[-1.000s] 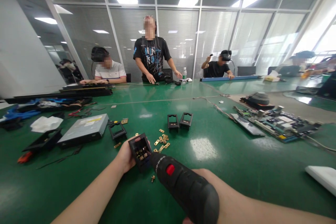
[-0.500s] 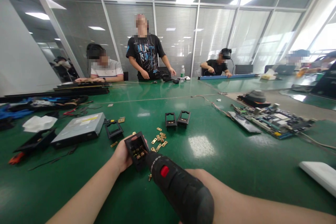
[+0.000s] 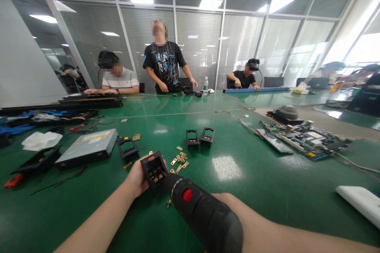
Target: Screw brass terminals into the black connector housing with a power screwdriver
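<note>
Left hand [image 3: 137, 178] holds a small black plastic housing [image 3: 154, 170] tilted up off the green surface [image 3: 252, 189]; its grip is pressed around the back and sides of the housing, with the open face, showing brass contacts inside, turned toward the camera. Right hand [image 3: 228, 201] is largely hidden behind a black electric screwdriver [image 3: 202, 213] with a red button; its grip wraps the tool's body, and the tool's tip meets the open face of the housing. A single brass piece [image 3: 168, 203] lies on the surface just below the housing. Loose brass tabs [image 3: 179, 158] lie scattered just beyond it, and two more black housings [image 3: 200, 137] sit side by side farther back. To the left, an open black frame [image 3: 128, 148] lies beside a grey optical drive [image 3: 86, 148]. To the right, well apart, a circuit board [image 3: 308, 142] rests on the surface. Other people sit and stand at the far edge.
</note>
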A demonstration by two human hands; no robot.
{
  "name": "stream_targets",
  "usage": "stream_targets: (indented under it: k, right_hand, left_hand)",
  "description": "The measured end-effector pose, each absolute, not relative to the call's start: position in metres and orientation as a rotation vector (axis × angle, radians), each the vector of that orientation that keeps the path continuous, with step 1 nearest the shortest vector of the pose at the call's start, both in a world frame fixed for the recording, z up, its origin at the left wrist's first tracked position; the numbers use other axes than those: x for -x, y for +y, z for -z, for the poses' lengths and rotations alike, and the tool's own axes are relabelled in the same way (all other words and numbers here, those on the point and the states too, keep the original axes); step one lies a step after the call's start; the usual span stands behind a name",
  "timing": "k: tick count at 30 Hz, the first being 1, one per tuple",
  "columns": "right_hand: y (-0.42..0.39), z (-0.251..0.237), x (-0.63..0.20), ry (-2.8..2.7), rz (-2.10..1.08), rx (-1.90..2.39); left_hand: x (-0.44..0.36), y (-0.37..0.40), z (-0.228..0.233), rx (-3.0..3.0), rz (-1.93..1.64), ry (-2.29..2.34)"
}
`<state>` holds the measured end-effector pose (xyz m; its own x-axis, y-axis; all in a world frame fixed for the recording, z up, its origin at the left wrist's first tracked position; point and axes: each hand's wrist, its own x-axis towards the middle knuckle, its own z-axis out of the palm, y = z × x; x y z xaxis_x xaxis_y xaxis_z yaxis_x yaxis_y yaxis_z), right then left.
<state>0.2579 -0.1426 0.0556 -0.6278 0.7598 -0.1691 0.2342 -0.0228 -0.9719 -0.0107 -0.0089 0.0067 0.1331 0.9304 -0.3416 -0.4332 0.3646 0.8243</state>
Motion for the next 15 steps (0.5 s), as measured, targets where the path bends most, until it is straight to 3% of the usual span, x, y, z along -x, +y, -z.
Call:
stream_targets:
  k: [15]
  right_hand:
    - [-0.1383, -0.0508, -0.2555, -1.821, -1.658, 1.033]
  left_hand:
    - [0.0086, -0.0110, -0.0062, -0.581, -1.144, 1.000]
